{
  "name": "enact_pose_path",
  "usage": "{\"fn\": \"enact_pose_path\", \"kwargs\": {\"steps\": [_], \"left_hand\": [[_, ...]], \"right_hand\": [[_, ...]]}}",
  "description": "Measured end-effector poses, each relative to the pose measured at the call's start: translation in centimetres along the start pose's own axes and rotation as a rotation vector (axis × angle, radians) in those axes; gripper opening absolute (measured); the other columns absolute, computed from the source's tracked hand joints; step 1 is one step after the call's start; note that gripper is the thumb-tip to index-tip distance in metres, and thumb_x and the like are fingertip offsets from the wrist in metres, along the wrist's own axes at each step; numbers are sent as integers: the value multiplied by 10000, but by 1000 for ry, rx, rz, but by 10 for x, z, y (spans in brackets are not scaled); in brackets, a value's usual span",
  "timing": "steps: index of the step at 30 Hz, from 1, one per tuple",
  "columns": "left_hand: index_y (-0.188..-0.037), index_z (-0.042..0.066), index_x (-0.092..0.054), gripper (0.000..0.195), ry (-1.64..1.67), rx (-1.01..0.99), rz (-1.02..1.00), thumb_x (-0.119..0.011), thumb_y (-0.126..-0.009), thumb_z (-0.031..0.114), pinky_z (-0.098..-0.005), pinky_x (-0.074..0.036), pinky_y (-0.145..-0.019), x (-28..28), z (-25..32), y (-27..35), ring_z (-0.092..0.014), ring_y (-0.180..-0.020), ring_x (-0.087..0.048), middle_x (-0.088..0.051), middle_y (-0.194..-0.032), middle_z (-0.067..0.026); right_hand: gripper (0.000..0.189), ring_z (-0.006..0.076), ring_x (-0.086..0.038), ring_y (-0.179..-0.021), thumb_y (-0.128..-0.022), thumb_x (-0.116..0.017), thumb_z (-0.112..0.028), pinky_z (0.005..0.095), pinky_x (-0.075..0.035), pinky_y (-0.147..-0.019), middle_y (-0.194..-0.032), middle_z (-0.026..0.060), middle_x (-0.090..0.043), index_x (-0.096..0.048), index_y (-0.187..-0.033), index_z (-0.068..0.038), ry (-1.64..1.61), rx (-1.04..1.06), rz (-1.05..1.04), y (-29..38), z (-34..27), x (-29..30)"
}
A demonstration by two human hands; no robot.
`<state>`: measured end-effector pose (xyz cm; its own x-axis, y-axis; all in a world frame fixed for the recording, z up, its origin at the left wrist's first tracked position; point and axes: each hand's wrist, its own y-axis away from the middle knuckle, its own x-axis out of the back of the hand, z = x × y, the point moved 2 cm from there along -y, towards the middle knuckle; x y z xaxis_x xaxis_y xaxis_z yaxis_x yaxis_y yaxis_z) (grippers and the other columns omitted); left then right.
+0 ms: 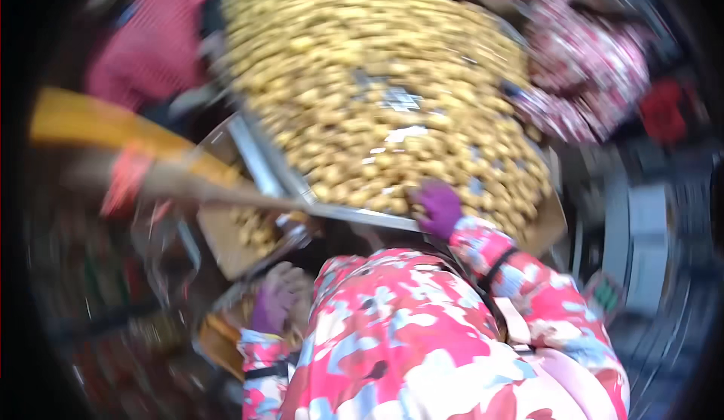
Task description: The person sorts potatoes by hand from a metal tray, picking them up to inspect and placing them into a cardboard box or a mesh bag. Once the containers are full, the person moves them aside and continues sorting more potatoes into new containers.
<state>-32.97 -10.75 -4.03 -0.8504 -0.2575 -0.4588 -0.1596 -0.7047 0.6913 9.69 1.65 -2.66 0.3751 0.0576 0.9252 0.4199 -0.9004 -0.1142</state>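
In a purple glove, my right hand (438, 208) rests on the near edge of a broad heap of small, round, yellow-brown potatoes (339, 109). The heap fills a metal-rimmed table (367, 216). Blur hides whether its fingers hold a potato. My left hand (280, 295), in a purple and grey glove, is low on the left, beside my body and over an orange-brown container (220, 335). Whether it grips anything is unclear. Between the left hand and the table's corner is a cardboard box (220, 233) with some potatoes (257, 233) in it.
A person in a pink-red top (153, 41) is at the far left, another in patterned pink sleeves (582, 69) at the right. A blurred orange shape (107, 117) and a long tan shape with a coral band (127, 179) reach in from the left. Pale boxes (647, 244) stand right.
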Motion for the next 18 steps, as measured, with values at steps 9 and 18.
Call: {"fn": "enact_pose_path", "kwargs": {"steps": [9, 18], "left_hand": [[-1375, 49, -406, 556, -505, 205, -380, -369, -1007, 464, -220, -438, -672, -266, -9, -129, -116, -831, -557, -588, -1196, -108], [-1345, 9, -424, 664, -687, 270, -256, -354, -972, 554, -238, -444, -633, -270, -30, -154, -152, -829, -566, -559, -1229, -149]], "right_hand": [[615, 334, -391, -1325, -796, -626, -374, 573, -196, -1122, -1397, 105, -467, -491, -1367, -191, -3, -286, 216, 49, 43, -41], [620, 312, -354, -1348, -789, -666, -364, 522, -222, -1127, -1423, 104, -430, -487, -1350, -170, 157, -549, 345, 155, 121, 19]]}}
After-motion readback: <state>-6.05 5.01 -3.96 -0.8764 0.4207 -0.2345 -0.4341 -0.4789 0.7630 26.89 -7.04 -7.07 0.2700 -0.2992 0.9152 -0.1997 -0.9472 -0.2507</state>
